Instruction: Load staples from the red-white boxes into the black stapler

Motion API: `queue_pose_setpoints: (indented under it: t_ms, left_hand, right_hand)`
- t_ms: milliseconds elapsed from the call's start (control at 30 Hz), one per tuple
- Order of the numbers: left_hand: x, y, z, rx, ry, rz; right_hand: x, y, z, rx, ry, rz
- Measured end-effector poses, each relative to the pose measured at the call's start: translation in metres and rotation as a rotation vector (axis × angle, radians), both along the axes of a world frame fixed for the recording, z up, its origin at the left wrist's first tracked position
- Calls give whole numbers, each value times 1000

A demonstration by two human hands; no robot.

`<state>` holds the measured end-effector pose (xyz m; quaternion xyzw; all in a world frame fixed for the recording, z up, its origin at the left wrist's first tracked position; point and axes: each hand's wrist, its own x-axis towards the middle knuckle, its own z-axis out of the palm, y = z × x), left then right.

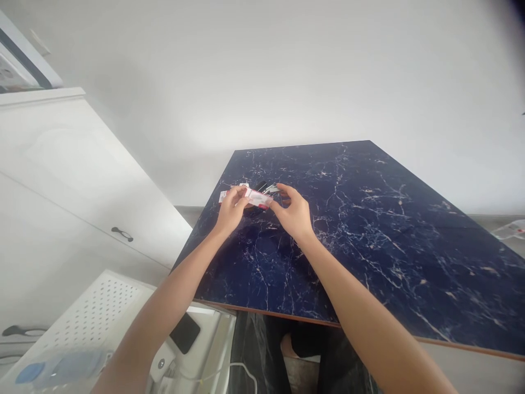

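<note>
Between my two hands is a small white packet with red edges [257,197], held above the table. My left hand [230,212] is closed on its left end, thumb in front and fingers behind. At its right end, the thumb of my right hand [296,214] presses on the red corner, with the fingers bent behind. Close by the right fingertips is a thin silvery metal piece [272,189]; I cannot tell whether they touch it. A small black object [261,186] shows just behind the packet. More white and red paper [223,196] peeks out beside my left fingers.
The dark blue marbled table [348,235] stands against a white wall. On the left are a white cabinet [82,180] and a lower white surface bearing a black phone [185,332], a clear bottle with a blue cap [30,373] and a white cable [246,371].
</note>
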<state>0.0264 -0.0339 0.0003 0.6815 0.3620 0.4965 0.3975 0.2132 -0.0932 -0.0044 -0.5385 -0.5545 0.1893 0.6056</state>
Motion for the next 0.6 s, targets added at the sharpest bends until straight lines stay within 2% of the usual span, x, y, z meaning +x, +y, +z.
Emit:
queue_pose_setpoints:
  t_ms: [100, 200, 267, 433, 533, 600]
  left_hand:
    - [-1, -4, 3, 48, 152, -81]
    - [1, -10, 4, 11, 177, -164]
    - [2, -11, 1, -43, 150, -191]
    - [3, -6, -5, -242, 93, -254]
    - [1, -1, -4, -276, 3, -157]
    - [-1, 2, -2, -260, -26, -67]
  right_hand:
    - [-3, -2, 2, 22, 113, 131]
    - [-7, -2, 0, -43, 228, 285]
    - [-7, 0, -2, -72, 274, 259]
    - [3, 7, -5, -49, 299, 85]
    - [10, 9, -4, -10, 355, 0]
    - [13, 9, -2, -4, 374, 1]
